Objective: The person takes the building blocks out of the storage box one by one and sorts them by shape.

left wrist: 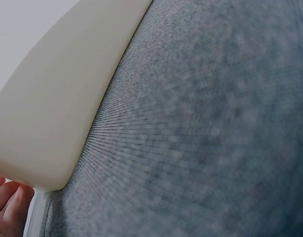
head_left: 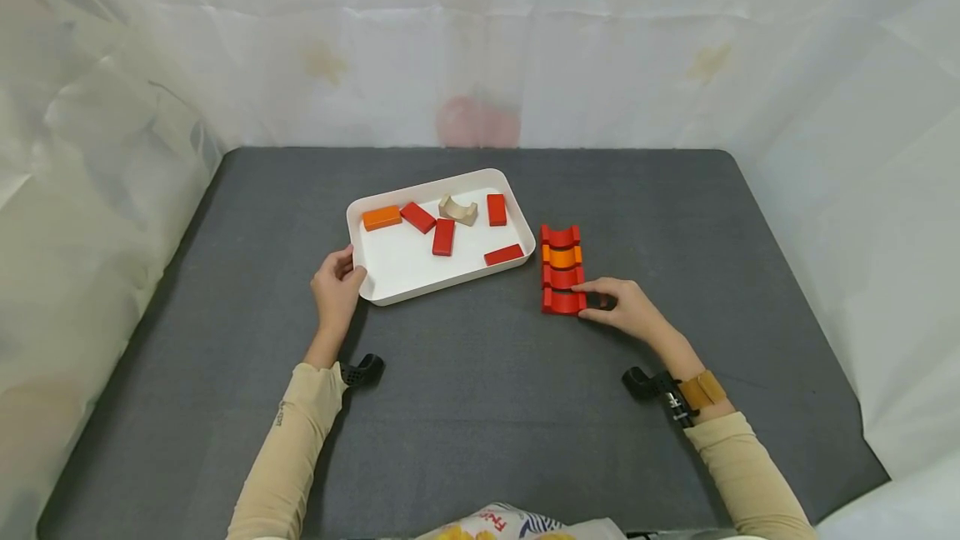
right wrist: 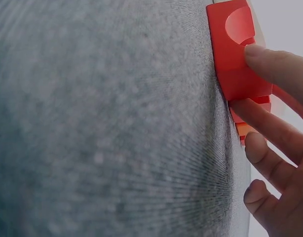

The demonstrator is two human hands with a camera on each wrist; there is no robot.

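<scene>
A white tray (head_left: 390, 269) lies on the dark grey tabletop with an orange block (head_left: 382, 217), several red blocks (head_left: 443, 237) and a beige arch block (head_left: 458, 210) in it. My left hand (head_left: 337, 283) grips the tray's near left corner, thumb on the rim; the left wrist view shows the tray wall (left wrist: 57, 98) and fingertips (left wrist: 11, 207). To the right of the tray is a row of arch blocks: red, orange (head_left: 562, 257), red, red. My right hand (head_left: 588, 301) pinches the right end of the nearest red arch block (head_left: 561, 302), also close up (right wrist: 235, 54) under the fingers (right wrist: 275, 64).
White sheets hang round the grey table (head_left: 480, 423) on the left, back and right. A printed snack bag (head_left: 510, 523) lies at the near edge. Bare cloth stretches in front of the tray and to the right of the block row.
</scene>
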